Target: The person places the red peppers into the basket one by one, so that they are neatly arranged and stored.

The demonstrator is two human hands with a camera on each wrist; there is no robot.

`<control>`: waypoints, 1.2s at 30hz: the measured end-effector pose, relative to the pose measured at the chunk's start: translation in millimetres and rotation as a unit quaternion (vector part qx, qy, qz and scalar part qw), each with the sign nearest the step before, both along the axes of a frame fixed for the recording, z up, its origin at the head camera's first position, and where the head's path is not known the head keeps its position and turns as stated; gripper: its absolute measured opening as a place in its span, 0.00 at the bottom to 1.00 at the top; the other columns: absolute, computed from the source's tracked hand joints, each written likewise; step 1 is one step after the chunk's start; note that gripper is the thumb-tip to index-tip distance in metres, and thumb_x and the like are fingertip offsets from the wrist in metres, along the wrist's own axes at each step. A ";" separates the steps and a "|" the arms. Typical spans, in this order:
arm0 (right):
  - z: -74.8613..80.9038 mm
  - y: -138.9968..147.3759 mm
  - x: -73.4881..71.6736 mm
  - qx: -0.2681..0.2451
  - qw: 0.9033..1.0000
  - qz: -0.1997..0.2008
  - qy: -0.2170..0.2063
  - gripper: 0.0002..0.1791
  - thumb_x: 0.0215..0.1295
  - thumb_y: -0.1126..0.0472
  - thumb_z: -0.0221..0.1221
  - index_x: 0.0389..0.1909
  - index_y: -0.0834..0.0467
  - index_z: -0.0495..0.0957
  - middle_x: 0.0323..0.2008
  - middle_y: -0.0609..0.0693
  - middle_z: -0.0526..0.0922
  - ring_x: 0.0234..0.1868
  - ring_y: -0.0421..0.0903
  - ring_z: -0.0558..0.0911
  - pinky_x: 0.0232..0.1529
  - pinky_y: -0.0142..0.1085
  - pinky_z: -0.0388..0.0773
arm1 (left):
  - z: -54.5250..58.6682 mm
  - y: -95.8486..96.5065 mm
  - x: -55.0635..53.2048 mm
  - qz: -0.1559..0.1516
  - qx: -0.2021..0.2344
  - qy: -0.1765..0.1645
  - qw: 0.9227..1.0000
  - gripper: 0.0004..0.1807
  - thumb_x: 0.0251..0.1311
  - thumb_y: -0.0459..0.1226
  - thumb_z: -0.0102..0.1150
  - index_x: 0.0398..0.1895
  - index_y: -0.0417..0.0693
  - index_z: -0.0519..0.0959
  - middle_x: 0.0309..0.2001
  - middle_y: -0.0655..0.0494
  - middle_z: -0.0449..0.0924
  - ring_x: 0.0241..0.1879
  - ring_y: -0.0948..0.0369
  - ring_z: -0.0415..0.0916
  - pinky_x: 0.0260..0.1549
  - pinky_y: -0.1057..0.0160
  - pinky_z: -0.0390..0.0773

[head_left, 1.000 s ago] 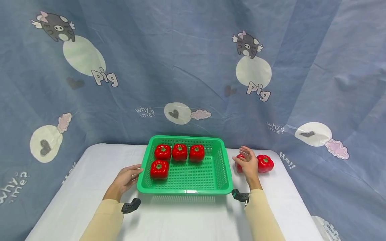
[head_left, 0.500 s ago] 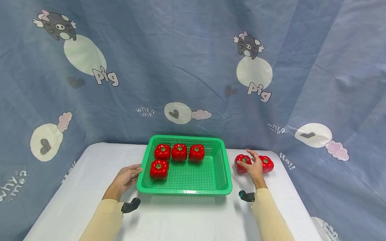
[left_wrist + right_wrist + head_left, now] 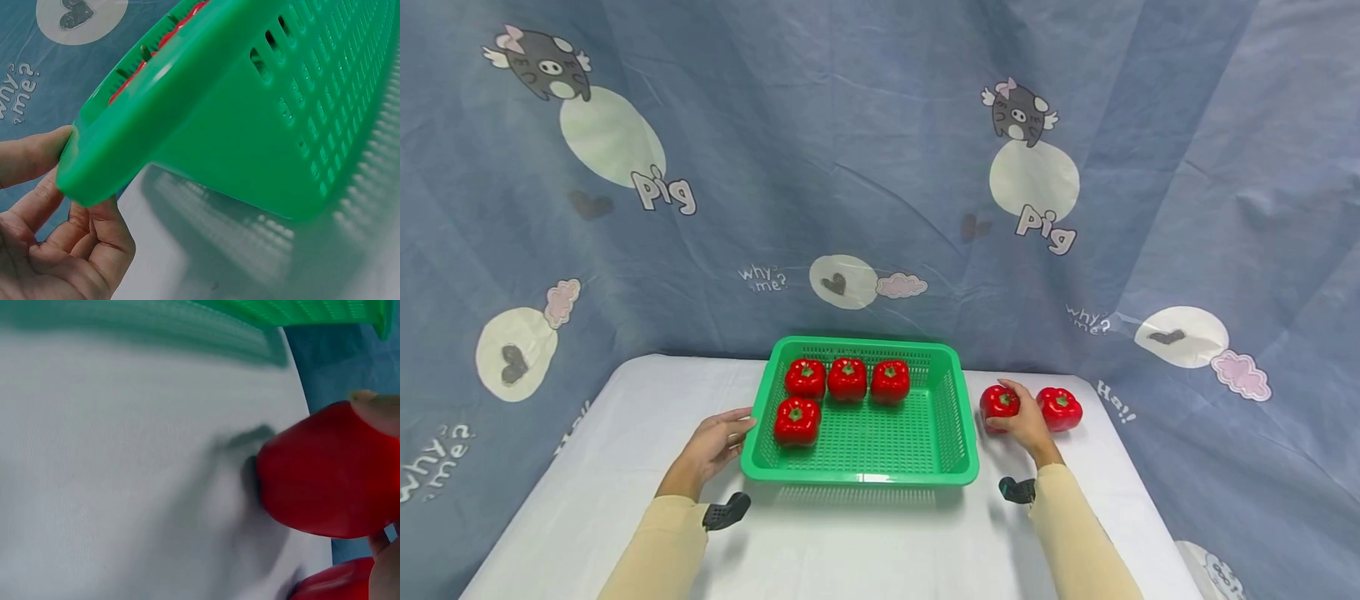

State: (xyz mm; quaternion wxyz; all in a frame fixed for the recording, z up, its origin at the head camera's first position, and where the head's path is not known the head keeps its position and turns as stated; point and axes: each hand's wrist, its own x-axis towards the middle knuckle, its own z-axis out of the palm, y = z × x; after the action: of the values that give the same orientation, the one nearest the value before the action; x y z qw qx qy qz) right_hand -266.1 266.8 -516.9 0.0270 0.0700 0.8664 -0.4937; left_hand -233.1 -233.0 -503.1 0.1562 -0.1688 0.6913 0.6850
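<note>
Beside the basket, my right hand [image 3: 1028,425] grips a red bell pepper [image 3: 998,402], thumb on one side and fingers on the other. In the right wrist view this bell pepper [image 3: 328,478] is close to the white surface, its shadow beside it. My left hand [image 3: 711,443] pinches the left rim of the green plastic basket [image 3: 859,478]. The left wrist view shows the left thumb against the basket rim [image 3: 144,112] and curled fingers below. Several red bell peppers, one of them the near-left bell pepper [image 3: 797,422], sit stem-up in the basket.
Another red bell pepper [image 3: 1060,409] lies to the right of my right hand, near the far right corner of the white-covered table [image 3: 850,550]. A blue printed cloth [image 3: 880,167] hangs behind the table. The basket's front and right part shows bare mesh floor.
My right hand drew back to the right and down, then closed round the nearer bell pepper, which has shifted slightly left. The left hand and basket have stayed put.
</note>
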 end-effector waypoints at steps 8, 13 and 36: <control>0.5 -0.5 -0.8 0.053 0.998 0.022 0.002 0.45 0.51 0.71 0.68 0.71 0.58 0.59 0.68 0.64 0.57 0.69 0.65 0.56 0.62 0.62 0.62 | 0.1 -0.1 0.8 -0.001 0.002 0.004 1.000 0.31 0.66 0.35 0.56 0.69 0.33 0.61 0.63 0.39 0.67 0.48 0.61 0.74 0.46 0.67 0.79; -0.5 -0.8 0.1 0.076 0.997 0.025 0.002 0.45 0.49 0.66 0.71 0.69 0.59 0.61 0.67 0.65 0.59 0.69 0.65 0.54 0.63 0.64 0.59 | 0.8 0.3 1.8 0.003 -0.001 0.002 1.000 0.31 0.65 0.35 0.56 0.69 0.34 0.61 0.63 0.39 0.67 0.49 0.60 0.74 0.45 0.67 0.79; 4.3 3.2 6.5 0.065 0.997 0.043 0.005 0.43 0.50 0.72 0.69 0.69 0.60 0.63 0.65 0.67 0.63 0.67 0.67 0.60 0.63 0.63 0.60 | 0.4 1.2 1.0 -0.005 0.005 -0.006 1.000 0.31 0.67 0.35 0.54 0.71 0.35 0.59 0.68 0.37 0.61 0.66 0.45 0.61 0.58 0.56 0.72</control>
State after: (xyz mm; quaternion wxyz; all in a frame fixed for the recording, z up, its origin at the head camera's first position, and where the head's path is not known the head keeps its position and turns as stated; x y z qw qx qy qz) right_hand -259.6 270.0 -512.6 0.0394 0.0322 0.8988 -0.4355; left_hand -232.1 -231.7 -502.6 0.1647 -0.1681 0.6877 0.6867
